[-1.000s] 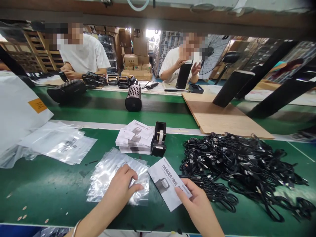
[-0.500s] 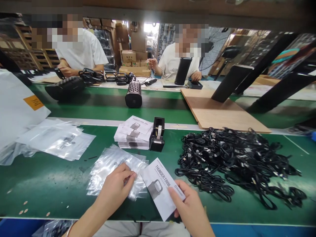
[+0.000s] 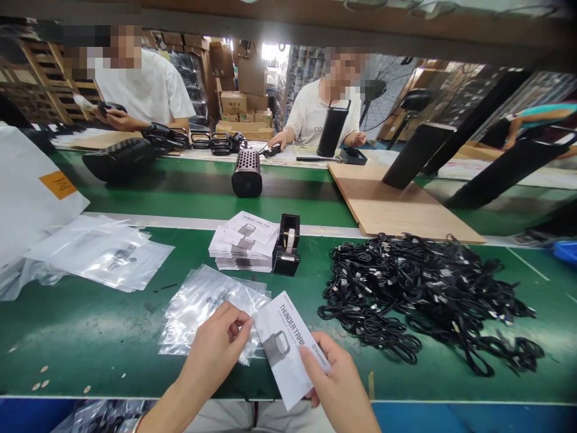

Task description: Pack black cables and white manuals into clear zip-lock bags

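Observation:
In the head view my right hand (image 3: 333,373) grips a printed instruction booklet (image 3: 286,343) by its lower right side, thumb on top. The cover reads THUNDERTRAIL above a picture of a handled device. My left hand (image 3: 220,343) is closed in a pinch beside the booklet's left edge, over a pile of clear plastic bags (image 3: 189,307). Whatever lies between its fingertips is hidden. Behind the bags stands a stack of similar booklets (image 3: 243,240), with a black tape dispenser (image 3: 287,246) against its right side.
A heap of black cables (image 3: 406,288) spreads on the right. More plastic bags (image 3: 108,252) lie at left. Across the green belt (image 3: 189,192) are a perforated black speaker (image 3: 247,174), a wooden board (image 3: 396,210) and two seated co-workers (image 3: 306,114).
My right hand and the booklet have shifted slightly left, closer to my left hand. Opposite, one co-worker's hand has lowered to the table, and the other co-worker has raised a dark object.

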`<state>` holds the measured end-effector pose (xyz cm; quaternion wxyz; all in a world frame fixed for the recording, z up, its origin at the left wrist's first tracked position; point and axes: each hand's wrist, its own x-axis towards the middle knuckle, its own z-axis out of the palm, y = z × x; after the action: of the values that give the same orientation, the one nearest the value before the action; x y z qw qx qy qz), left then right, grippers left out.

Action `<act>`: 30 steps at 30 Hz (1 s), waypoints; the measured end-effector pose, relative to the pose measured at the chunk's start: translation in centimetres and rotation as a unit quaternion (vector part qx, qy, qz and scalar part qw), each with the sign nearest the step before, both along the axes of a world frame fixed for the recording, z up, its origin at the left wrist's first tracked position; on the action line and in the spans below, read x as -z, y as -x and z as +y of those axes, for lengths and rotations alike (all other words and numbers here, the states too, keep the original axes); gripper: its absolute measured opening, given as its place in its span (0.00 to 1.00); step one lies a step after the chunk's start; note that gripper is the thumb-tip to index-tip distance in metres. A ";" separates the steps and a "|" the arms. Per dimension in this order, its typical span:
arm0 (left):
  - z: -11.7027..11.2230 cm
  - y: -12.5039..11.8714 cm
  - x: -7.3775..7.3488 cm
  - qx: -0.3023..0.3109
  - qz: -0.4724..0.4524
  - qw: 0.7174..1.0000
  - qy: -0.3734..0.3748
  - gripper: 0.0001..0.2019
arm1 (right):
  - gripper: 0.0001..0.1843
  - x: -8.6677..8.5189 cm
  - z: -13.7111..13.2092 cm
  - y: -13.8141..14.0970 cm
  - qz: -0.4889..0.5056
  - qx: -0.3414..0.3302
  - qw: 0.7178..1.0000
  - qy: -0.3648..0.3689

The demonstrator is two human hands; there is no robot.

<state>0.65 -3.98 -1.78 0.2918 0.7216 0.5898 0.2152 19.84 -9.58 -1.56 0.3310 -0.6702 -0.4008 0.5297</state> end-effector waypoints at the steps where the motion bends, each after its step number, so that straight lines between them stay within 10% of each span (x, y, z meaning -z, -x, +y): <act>1: 0.0 0.0 0.0 -0.004 -0.008 1.000 0.002 0.10 | 0.15 0.1 -0.1 0.1 -0.005 -0.007 1.000 0.000; 19: -0.6 0.2 -0.4 0.002 -0.095 0.995 0.007 0.10 | 0.10 -0.1 0.8 0.1 -0.021 -0.195 0.980 -0.011; 30: -1.1 0.4 -0.4 0.017 -0.097 0.995 0.008 0.09 | 0.18 -1.2 2.8 0.9 0.252 -0.103 0.962 0.002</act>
<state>0.26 -5.09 -1.36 0.3569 0.7048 0.5482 0.2743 18.94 -6.78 -0.34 0.3632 -0.4706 -0.3701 0.7139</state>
